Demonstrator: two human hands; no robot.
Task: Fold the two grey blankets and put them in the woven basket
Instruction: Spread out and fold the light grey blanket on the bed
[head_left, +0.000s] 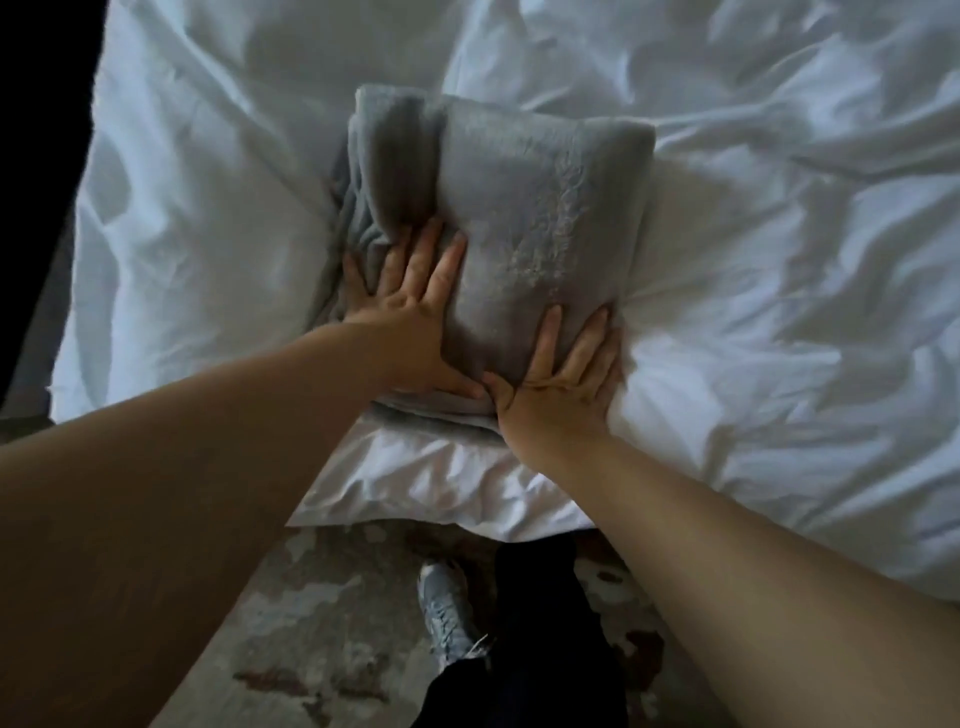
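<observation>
Blanket (524, 208) lies folded, long axis running away; left hand (415, 322) and right hand (561, 379) press it, fingers spread.

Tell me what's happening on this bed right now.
A person stands at the edge of a white-sheeted bed, pressing both hands on a folded grey blanket. The left hand lies flat on its left part; the right hand presses its near right corner. More grey folds show beneath. No woven basket is in view.
</observation>
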